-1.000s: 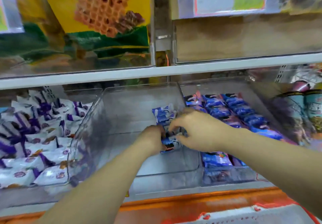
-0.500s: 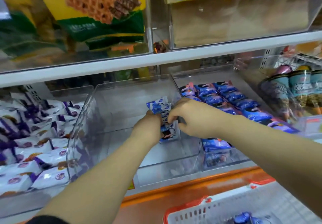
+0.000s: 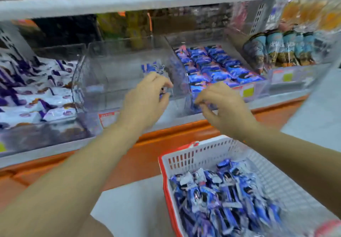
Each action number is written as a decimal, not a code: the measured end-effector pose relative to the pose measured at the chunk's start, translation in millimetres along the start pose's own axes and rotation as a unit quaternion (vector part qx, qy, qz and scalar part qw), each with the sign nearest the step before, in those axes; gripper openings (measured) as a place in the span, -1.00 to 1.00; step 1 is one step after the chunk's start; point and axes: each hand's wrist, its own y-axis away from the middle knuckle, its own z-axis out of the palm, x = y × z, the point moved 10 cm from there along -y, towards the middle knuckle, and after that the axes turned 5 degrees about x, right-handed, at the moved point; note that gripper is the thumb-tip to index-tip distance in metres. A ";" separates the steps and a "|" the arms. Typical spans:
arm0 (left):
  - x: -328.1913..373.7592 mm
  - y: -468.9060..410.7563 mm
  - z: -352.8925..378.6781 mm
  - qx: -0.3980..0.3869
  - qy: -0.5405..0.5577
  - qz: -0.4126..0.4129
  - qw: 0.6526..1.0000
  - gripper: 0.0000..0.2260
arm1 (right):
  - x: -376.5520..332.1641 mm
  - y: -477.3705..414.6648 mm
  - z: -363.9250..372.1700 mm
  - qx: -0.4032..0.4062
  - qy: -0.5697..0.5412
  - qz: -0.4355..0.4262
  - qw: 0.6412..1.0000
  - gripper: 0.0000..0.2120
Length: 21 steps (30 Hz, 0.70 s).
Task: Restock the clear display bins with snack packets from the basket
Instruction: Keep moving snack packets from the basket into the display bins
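In the middle bin, packets stand upright, left hand curled, hold unclear, right hand loose, empty.

A shelf with an orange front edge was seen carrying four clear bins side by side: a left bin filled with white-and-purple packets, a middle bin holding few blue packets, a third bin packed with them, and a right bin stocked with cone-shaped snacks.

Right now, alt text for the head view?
Two bare hands hover at a nearly empty clear display bin: left hand beside its few blue packets, right hand loosely curled, apparently empty. A red-rimmed white basket at lower right holds many more blue packets.
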 end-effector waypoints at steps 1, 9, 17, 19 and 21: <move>14.1 19.0 6.0 -0.013 0.016 0.021 1.000 -0.87 | 1.4 21.7 3.7 -0.020 0.008 0.017 1.000 -0.87; 25.1 208.3 173.3 -0.482 -0.074 0.014 0.873 -0.73 | 26.1 204.6 92.3 -0.442 0.037 0.204 0.873 -0.78; 4.1 252.1 209.0 -0.519 -0.244 0.069 0.816 -0.84 | 6.4 270.1 150.8 -0.581 0.040 0.166 0.796 -0.63; -0.1 250.4 211.9 -0.512 -0.257 0.067 0.817 -0.86 | 3.3 275.9 164.6 -0.574 0.011 0.178 0.799 -0.63; -6.4 250.0 213.6 -0.503 -0.266 0.063 0.820 -0.87 | 1.8 294.4 184.4 -0.598 -0.007 0.182 0.781 -0.61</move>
